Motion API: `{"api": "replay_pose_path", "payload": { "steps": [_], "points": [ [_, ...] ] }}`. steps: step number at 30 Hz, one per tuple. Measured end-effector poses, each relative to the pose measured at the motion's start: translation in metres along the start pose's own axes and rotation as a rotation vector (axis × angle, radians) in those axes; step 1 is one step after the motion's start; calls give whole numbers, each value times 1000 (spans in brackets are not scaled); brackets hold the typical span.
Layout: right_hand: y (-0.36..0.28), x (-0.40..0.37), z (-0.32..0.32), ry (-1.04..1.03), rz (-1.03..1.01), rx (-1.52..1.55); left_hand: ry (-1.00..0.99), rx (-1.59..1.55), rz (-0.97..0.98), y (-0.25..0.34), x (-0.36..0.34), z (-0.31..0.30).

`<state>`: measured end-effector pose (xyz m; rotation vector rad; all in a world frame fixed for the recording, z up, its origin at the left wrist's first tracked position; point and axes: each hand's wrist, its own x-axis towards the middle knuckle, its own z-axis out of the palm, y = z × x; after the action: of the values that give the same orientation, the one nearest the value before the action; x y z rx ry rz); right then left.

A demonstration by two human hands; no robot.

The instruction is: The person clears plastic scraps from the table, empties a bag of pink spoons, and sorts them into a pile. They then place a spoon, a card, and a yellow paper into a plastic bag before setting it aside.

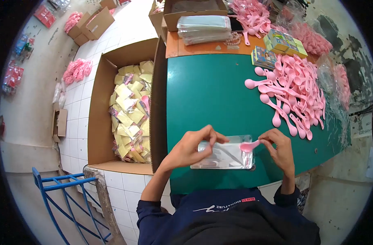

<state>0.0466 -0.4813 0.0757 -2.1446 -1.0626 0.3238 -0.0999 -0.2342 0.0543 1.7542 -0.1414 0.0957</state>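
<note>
So the box of yellow packs [129, 110] sits left of my left hand [189, 148], whose fingers pinch the clear bag [225, 157] low over the table [207, 90]. The pink spoon [248, 146] is at the bag's right edge, pinched in my right hand [281, 149], with the spoon pile [296, 90] beyond those fingers.

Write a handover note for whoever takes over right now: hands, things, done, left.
Left hand: grip on the clear bag, held low over the green table.
Right hand: pinching a pink spoon at the bag's right end; cannot tell if it is inside.
Done: box on the left holds many yellow packets.
Left: big spoon pile lies loose on the right.
</note>
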Motion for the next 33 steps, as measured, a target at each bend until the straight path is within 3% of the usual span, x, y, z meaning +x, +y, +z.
{"api": "replay_pose_path", "payload": {
  "steps": [1, 7, 10, 14, 17, 23, 26, 33],
  "points": [
    [0, 3, 1, 36, -67, -14, 29, -105, -72, -2, 1, -1],
    [-21, 24, -2, 237, 133, 360, 126, -422, -258, -1, 17, 5],
    [-19, 36, 4, 386, 11, 551, 144, -431, -297, -9, 22, 6],
    [-28, 44, 8, 477, -37, 561, 171, -454, -319, -18, 21, 7],
    [-25, 45, 10, 456, -48, 461, 216, -424, -327, -20, 23, 2],
    [-30, 50, 18, 520, -130, 600, 259, -539, -391, -12, 28, 1],
    [-28, 50, 18, 371, -91, 457, 257, -554, -376, -10, 31, 5],
    [-37, 52, 21, 270, -130, 546, 152, -392, -221, -8, 37, 17]
  ]
}}
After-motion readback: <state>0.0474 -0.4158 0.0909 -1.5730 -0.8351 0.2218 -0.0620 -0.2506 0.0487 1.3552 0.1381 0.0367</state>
